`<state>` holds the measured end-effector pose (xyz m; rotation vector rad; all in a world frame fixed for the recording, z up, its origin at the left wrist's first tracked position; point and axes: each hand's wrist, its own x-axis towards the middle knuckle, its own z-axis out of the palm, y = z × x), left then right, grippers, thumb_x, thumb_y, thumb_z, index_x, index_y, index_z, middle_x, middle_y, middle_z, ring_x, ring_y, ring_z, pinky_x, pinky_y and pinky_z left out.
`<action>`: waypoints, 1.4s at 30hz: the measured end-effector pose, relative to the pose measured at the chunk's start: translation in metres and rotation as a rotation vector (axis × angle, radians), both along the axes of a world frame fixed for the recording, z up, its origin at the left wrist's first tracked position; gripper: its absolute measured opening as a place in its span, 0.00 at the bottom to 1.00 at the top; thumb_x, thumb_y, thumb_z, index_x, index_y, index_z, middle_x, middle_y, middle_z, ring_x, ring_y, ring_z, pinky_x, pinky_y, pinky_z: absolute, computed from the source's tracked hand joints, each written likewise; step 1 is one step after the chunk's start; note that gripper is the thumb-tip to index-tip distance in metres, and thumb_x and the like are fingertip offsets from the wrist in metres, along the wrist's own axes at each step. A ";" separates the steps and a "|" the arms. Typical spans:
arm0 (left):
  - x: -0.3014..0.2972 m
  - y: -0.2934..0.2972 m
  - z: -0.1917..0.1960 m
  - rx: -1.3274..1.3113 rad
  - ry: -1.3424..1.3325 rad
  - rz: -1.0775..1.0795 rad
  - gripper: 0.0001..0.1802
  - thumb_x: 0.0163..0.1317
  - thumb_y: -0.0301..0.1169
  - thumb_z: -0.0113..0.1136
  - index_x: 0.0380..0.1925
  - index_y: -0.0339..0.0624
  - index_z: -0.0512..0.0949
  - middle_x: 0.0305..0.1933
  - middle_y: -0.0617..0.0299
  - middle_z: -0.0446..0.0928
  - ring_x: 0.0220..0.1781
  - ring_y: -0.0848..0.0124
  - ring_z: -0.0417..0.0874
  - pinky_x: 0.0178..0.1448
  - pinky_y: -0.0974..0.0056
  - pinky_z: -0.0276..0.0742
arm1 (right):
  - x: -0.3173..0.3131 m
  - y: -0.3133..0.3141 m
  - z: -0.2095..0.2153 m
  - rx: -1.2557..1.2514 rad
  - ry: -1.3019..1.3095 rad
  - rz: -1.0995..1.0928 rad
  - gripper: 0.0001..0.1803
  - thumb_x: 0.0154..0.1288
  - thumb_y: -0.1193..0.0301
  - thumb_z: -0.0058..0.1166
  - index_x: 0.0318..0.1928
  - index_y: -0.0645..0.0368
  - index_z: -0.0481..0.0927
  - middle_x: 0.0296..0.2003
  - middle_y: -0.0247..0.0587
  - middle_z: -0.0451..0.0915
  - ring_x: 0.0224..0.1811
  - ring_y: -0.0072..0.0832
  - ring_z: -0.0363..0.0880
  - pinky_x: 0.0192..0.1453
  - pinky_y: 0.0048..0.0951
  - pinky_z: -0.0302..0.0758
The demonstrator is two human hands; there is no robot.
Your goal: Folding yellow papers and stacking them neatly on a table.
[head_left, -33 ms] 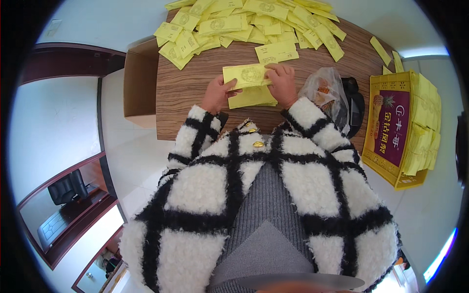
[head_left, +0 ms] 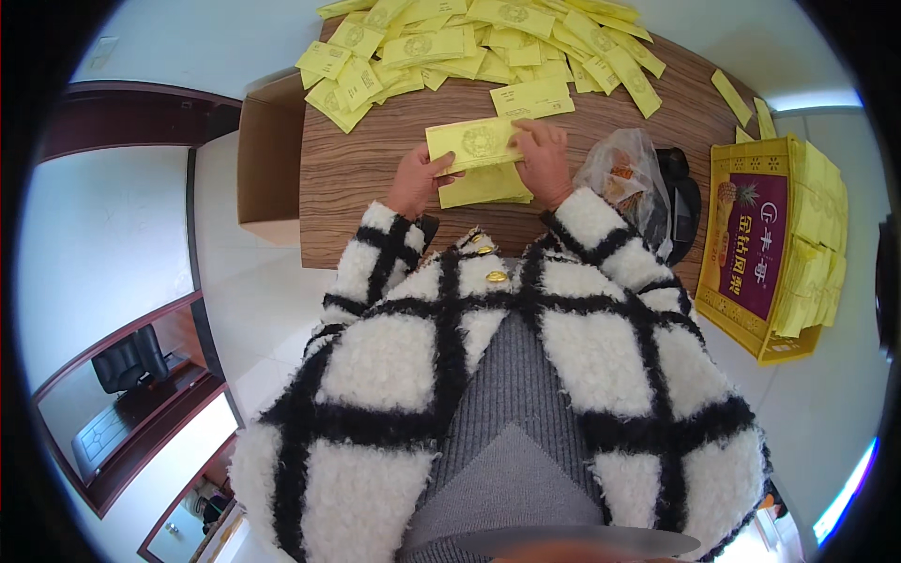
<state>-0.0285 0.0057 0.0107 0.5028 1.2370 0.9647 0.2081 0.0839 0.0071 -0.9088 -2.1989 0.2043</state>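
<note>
My left hand grips the left end of a flat yellow paper packet with a round printed emblem, its thumb lying on top. At the packet's right end, my right hand has its fingers bent over the edge, pinching it. Below the held packet, more yellow packets lie close to the table's near edge, partly covered by it. Just beyond my hands, a single yellow packet rests on the brown wood-grain table.
A large heap of yellow packets covers the table's far side. Right of my hands are a clear plastic bag and a black object. A yellow crate holding bundled packets stands at the right, an open cardboard box at the left.
The right end of the held packet has risen slightly, and my right fingers have shifted a little along it. My left hand keeps its place.
</note>
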 end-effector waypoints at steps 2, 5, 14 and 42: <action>-0.004 -0.008 -0.013 0.039 0.032 0.013 0.15 0.69 0.34 0.59 0.52 0.40 0.75 0.48 0.62 0.82 0.43 0.73 0.83 0.44 0.69 0.79 | -0.002 -0.003 -0.006 -0.027 0.055 -0.092 0.16 0.50 0.79 0.56 0.43 0.54 0.79 0.40 0.42 0.81 0.47 0.42 0.77 0.53 0.38 0.69; 0.000 -0.012 -0.020 0.046 0.051 0.055 0.15 0.66 0.30 0.62 0.51 0.42 0.77 0.46 0.64 0.83 0.42 0.74 0.84 0.43 0.69 0.79 | 0.014 -0.003 -0.038 -0.355 0.307 -0.168 0.17 0.59 0.78 0.54 0.50 0.56 0.78 0.40 0.42 0.82 0.43 0.38 0.79 0.48 0.34 0.72; 0.000 -0.014 -0.026 0.062 0.138 0.025 0.14 0.66 0.30 0.61 0.51 0.42 0.78 0.45 0.66 0.83 0.42 0.79 0.82 0.46 0.68 0.78 | 0.027 -0.004 -0.071 -1.228 0.655 0.042 0.08 0.71 0.69 0.55 0.43 0.61 0.78 0.32 0.31 0.80 0.32 0.13 0.73 0.35 0.19 0.70; 0.002 -0.022 -0.046 0.281 1.205 -0.107 0.29 0.51 0.49 0.72 0.41 0.36 0.75 0.38 0.53 0.77 0.41 0.60 0.79 0.44 0.59 0.74 | 0.049 -0.006 -0.084 -1.082 0.295 -0.219 0.17 0.69 0.59 0.55 0.35 0.63 0.79 0.22 0.38 0.78 0.24 0.24 0.75 0.31 0.29 0.71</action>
